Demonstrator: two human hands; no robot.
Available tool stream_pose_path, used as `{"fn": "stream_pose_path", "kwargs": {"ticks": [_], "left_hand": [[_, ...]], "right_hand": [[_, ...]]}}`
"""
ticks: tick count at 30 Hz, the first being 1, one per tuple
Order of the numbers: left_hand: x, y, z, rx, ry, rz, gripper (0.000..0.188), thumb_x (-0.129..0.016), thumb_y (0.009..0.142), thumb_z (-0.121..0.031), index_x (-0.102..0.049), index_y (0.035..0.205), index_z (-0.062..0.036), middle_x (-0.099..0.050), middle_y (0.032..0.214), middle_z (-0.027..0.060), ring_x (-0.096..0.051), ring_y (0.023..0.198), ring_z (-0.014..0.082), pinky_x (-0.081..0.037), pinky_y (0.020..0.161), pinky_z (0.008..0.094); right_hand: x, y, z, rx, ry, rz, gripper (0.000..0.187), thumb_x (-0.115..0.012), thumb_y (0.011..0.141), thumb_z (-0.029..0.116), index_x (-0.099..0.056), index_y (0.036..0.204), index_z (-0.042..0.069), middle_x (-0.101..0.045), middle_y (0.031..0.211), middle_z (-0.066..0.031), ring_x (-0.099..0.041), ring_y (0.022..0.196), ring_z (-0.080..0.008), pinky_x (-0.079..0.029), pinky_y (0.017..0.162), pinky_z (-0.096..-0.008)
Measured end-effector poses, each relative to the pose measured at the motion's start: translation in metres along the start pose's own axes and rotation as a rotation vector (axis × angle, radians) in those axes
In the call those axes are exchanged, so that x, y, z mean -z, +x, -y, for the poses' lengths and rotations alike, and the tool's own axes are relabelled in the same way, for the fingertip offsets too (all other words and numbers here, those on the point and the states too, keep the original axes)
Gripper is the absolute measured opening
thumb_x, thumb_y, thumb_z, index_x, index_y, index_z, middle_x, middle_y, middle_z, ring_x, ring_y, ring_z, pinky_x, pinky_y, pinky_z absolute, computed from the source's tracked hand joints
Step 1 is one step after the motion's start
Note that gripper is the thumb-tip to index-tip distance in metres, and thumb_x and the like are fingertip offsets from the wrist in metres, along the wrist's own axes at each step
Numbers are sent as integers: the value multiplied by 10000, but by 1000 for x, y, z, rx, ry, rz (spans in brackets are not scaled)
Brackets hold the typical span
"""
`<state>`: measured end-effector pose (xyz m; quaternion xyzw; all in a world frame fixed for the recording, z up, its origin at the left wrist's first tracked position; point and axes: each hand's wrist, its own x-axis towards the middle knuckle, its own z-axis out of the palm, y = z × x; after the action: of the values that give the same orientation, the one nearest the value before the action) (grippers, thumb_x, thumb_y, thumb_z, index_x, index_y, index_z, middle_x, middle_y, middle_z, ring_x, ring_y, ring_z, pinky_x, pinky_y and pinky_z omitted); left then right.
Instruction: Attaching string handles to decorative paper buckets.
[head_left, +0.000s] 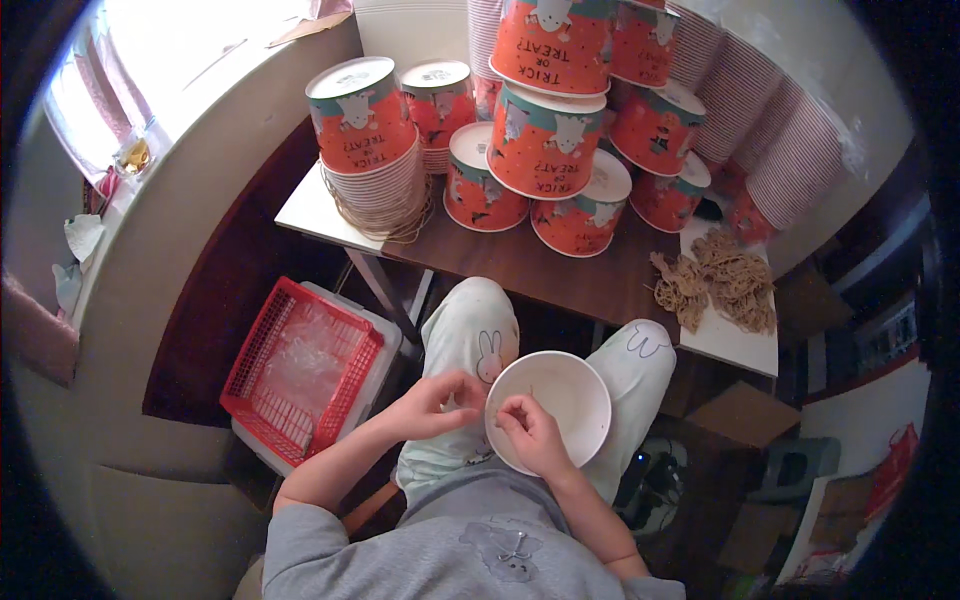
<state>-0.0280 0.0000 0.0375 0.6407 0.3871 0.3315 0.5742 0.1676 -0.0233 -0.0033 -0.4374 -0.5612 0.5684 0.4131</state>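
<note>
A white-lined paper bucket (576,400) rests in my lap, its mouth facing up. My right hand (537,437) reaches over the near rim into the mouth, thumb and fingers pinched together. Whatever they pinch is too small to make out; a thin light-brown strand shows just above the fingertips, apparently inside the bucket. Just outside the left rim is my left hand (442,405), its fingers curved and the thumb apart, with nothing visible between them. The bucket's outer wall is mostly hidden from above.
On the brown table (490,255) ahead, several orange-and-green printed buckets (545,145) stand upside down, some piled up. Tan cord bundles (735,280) lie at the right. Cord loops (400,225) surround a left stack. A red basket (305,370) holding clear plastic sits at left.
</note>
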Motion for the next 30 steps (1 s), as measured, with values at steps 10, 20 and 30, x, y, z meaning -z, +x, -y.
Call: {"fn": "stream_pose_path", "kwargs": {"ticks": [10, 20, 30], "left_hand": [[-18, -11, 9, -100, 229, 92, 200, -618, 765, -120, -575, 941, -36, -581, 874, 52, -534, 678, 139, -443, 591, 258], [-27, -12, 3, 1, 78, 101, 127, -572, 818, -86, -579, 918, -8, -620, 754, 59, -571, 652, 93, -446, 560, 241], [-32, -11, -6, -163, 483, -41, 116, -624, 750, -117, -591, 839, -52, -545, 680, 95, -559, 595, 228, -450, 532, 327]], "right_hand": [[6, -15, 18, 10, -135, 68, 57, -537, 841, 28, -503, 879, 3, -571, 773, -37, -550, 719, -78, -450, 638, -210], [6, -22, 16, -24, -104, 50, 61, -541, 850, 45, -503, 884, 12, -568, 760, -18, -541, 700, -65, -443, 617, -200], [7, -23, 16, -34, -163, 24, 66, -544, 841, 33, -511, 886, 0, -585, 765, -40, -568, 714, -83, -460, 617, -214]]}}
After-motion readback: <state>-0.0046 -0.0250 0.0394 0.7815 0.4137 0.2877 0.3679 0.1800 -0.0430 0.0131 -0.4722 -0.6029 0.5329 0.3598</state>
